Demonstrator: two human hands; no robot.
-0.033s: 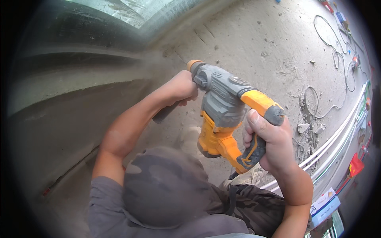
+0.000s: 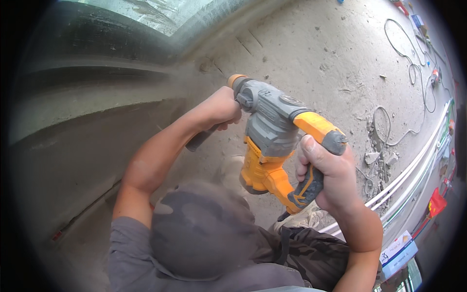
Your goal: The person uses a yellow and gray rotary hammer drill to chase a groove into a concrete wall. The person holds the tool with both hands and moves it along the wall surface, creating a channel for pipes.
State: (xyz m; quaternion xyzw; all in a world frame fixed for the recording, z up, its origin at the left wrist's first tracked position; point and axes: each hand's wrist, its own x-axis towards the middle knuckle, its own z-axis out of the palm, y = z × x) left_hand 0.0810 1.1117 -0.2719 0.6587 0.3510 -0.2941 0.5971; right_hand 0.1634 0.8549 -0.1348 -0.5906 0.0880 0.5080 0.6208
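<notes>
An orange and grey rotary hammer (image 2: 272,114) lies across the middle of the view, its nose aimed up and left. My left hand (image 2: 221,107) is closed around its black side handle (image 2: 198,140), just behind the orange collar. My right hand (image 2: 331,170) grips the black and orange rear handle (image 2: 307,189), with the thumb near its upper end. A thin bit (image 2: 221,71) shows faintly ahead of the collar, over the dusty concrete. Haze blurs that spot, so whether its tip touches the surface I cannot tell.
A dark frame with a glass pane (image 2: 146,14) stands at the upper left, above a concrete ledge (image 2: 92,104). Loose cable (image 2: 411,70), broken rubble (image 2: 382,163), long white pipes (image 2: 399,182) and a red shovel-like piece (image 2: 436,202) lie to the right. A dark camouflage cap (image 2: 202,233) fills the lower middle.
The rotary hammer and my right hand have shifted very slightly left. Both hands keep their hold.
</notes>
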